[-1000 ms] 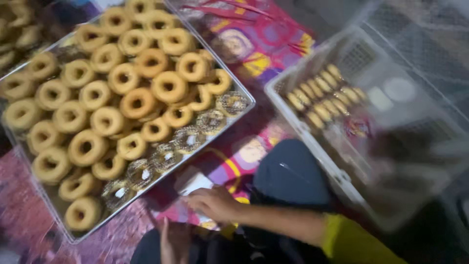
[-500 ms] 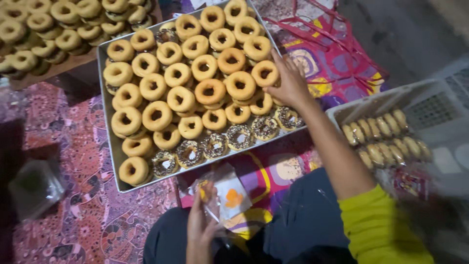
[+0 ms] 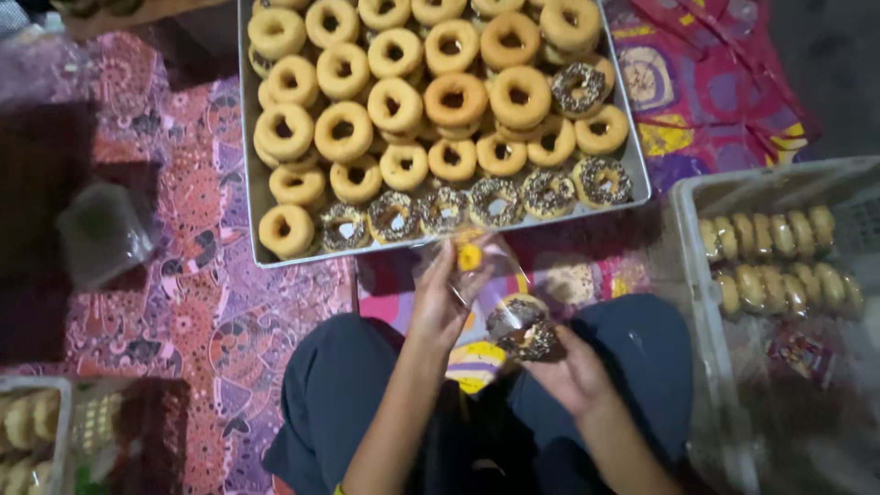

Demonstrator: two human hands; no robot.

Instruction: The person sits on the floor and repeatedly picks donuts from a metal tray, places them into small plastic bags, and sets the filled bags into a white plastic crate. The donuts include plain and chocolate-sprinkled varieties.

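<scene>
From the head view, the left hand point(image 3: 442, 307) rises from the lap with its forearm slanting up, fingers pinching the top of a clear plastic bag point(image 3: 477, 275) and holding it open just below the metal tray point(image 3: 249, 183) of doughnuts. The right hand point(image 3: 573, 371) sits lower, palm turned up, fingers gripping a chocolate-sprinkled doughnut point(image 3: 524, 328) at the bag's mouth, touching the plastic. Both hands hover over the person's dark trousers point(image 3: 339, 385); a plastic crate point(image 3: 724, 367) of packed doughnuts stands to the right.
</scene>
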